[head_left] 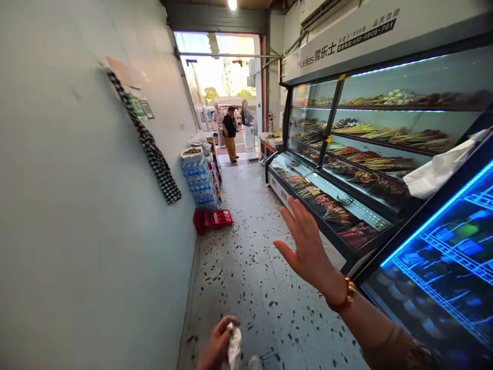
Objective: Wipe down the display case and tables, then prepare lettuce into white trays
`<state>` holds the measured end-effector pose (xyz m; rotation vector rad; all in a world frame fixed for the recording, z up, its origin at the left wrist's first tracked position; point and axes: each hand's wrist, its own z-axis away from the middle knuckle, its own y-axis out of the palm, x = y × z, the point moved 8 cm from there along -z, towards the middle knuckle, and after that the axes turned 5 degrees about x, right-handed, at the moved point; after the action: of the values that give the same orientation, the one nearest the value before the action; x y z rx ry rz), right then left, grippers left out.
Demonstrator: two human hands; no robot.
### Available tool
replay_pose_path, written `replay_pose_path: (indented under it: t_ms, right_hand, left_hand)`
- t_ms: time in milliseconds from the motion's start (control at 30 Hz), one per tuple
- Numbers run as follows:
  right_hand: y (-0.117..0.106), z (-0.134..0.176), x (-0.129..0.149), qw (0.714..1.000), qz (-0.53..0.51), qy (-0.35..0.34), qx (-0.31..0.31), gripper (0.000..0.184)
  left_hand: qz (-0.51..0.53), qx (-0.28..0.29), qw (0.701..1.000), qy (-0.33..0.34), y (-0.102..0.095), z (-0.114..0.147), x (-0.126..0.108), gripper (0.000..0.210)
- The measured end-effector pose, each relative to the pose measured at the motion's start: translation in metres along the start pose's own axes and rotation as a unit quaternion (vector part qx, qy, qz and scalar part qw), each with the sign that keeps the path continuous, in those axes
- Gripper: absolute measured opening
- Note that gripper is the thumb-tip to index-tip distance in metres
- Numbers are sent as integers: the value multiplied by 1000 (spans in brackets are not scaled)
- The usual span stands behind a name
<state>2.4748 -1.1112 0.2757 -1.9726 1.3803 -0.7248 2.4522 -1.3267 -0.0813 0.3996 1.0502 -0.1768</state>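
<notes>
My right hand is stretched out over the floor, fingers apart and holding nothing, with a gold beaded bracelet on the wrist. Beyond it stands a glass-fronted display fridge with rows of skewers on its shelves and in its lower tray; the hand appears apart from it. Low at the bottom of the view, my left hand is closed around a crumpled white tissue or cloth, slightly blurred. Which of the two it is, I cannot make out.
Along the left wall are stacked bottled-water packs, a red plastic object on the floor and a hanging checked cloth. A blue-lit fridge stands close on the right. People are at the open doorway ahead, beyond the speckled floor.
</notes>
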Motion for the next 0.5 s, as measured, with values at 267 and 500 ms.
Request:
replay_pose_path:
  t_ms: [267, 500]
  right_hand:
    - [162, -57, -181, 985, -64, 153, 57, 65]
    - [338, -157, -323, 930, -271, 204, 141, 49]
  left_hand:
    - [-53, 86, 993, 53, 86, -230, -167, 29]
    - [36, -34, 999, 2, 48, -410, -227, 43]
